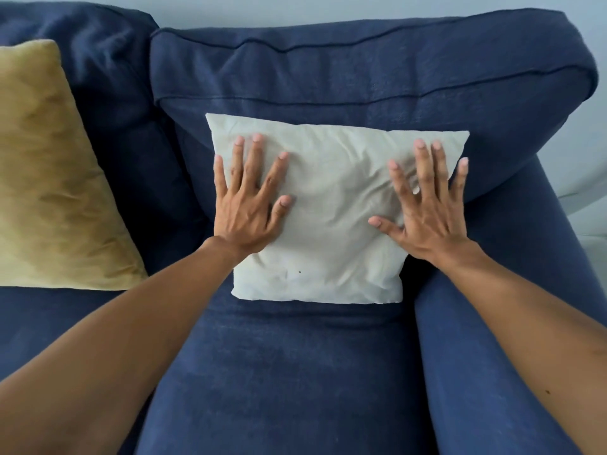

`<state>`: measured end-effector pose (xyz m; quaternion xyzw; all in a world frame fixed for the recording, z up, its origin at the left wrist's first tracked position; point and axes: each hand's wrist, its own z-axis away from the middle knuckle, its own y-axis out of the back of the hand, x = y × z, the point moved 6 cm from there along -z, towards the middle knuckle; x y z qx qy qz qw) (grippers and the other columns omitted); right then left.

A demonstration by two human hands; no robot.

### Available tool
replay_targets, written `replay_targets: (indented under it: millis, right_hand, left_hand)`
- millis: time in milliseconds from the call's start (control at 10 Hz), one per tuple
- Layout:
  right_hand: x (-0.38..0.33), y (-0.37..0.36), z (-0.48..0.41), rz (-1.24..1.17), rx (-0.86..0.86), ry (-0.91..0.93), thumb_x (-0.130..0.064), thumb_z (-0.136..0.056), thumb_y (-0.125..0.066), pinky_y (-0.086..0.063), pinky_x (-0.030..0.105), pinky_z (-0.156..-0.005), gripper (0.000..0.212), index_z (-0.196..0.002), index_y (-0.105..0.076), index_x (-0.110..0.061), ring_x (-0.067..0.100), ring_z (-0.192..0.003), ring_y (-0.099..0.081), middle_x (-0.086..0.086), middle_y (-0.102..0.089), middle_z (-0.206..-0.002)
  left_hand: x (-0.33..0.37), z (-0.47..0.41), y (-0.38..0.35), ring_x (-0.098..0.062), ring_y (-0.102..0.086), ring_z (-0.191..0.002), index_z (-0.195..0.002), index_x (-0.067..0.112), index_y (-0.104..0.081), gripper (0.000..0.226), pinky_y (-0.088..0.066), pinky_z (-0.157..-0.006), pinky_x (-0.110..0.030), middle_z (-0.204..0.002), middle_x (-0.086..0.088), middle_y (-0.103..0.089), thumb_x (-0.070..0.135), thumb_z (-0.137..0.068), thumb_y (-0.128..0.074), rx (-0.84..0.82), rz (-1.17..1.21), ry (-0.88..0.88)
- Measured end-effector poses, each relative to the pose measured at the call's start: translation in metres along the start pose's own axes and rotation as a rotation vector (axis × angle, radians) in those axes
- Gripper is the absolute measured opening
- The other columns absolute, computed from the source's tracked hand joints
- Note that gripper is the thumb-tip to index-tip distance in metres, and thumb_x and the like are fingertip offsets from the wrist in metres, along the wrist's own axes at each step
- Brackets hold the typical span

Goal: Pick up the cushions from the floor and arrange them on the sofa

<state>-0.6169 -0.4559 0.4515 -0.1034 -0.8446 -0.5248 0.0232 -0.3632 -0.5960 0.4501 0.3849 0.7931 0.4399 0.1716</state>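
Here, a pale grey cushion [328, 218] stands propped on the seat of a dark blue sofa [295, 372], leaning against the backrest just beside the armrest [486, 339] at the right end. The left hand [246, 205] lies flat on the cushion's left half, palm down, fingers [254, 159] spread and released, grasping nothing. The right hand [427, 218] lies likewise on the right half, its fingers splayed and unclenched, the outermost reaching the cushion's right edge. The fabric creases between the two palms. A mustard-yellow cushion [49, 178] stands tilted against the backrest of the neighbouring seat, well apart from the grey one. Both bare forearms enter from the lower corners. A pale wall [328, 11] shows above the backrest.
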Motion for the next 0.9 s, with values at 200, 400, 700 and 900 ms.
replay_targets:
  millis: [200,400,700,900]
  right_hand:
    - [-0.048,0.000,-0.029,-0.035,-0.065,0.102,-0.084,-0.091,-0.022,-0.001,0.070,-0.118,0.091,-0.163,-0.012,-0.030,0.039,-0.156,-0.003,0.013,-0.005,-0.171]
    - [-0.024,-0.011,-0.054,0.005,-0.183,-0.017,-0.087,-0.089,-0.016,0.004,0.068,-0.118,0.091,-0.163,-0.010,-0.034,0.036,-0.157,0.003,0.006,0.001,-0.172]
    - [-0.002,0.001,-0.069,0.029,-0.261,-0.096,-0.082,-0.093,-0.007,0.003,0.069,-0.117,0.086,-0.163,-0.004,-0.033,0.037,-0.156,0.005,0.008,0.002,-0.172]
    - [-0.011,0.033,-0.059,-0.008,-0.335,-0.110,-0.081,-0.092,-0.002,0.005,0.066,-0.119,0.085,-0.163,-0.001,-0.034,0.035,-0.157,0.009,0.007,0.005,-0.172]
  left_hand:
    - [0.028,-0.013,-0.006,-0.041,-0.013,-0.157,-0.162,0.024,-0.032,0.065,-0.007,-0.124,-0.064,-0.169,-0.017,-0.020,0.058,-0.106,-0.025,-0.081,-0.034,-0.185]
    - [0.009,-0.036,-0.022,-0.037,-0.006,-0.159,-0.164,0.030,-0.021,0.066,-0.005,-0.124,-0.064,-0.172,-0.012,-0.012,0.061,-0.106,-0.019,-0.183,-0.051,-0.116]
    - [-0.006,-0.049,-0.008,-0.038,-0.006,-0.159,-0.164,0.029,-0.023,0.066,-0.003,-0.124,-0.064,-0.172,-0.012,-0.011,0.060,-0.105,-0.019,-0.252,-0.063,-0.067]
    - [-0.002,-0.047,0.026,-0.037,-0.004,-0.159,-0.164,0.028,-0.022,0.067,-0.002,-0.123,-0.062,-0.172,-0.013,-0.011,0.060,-0.105,-0.013,-0.316,-0.058,-0.050]
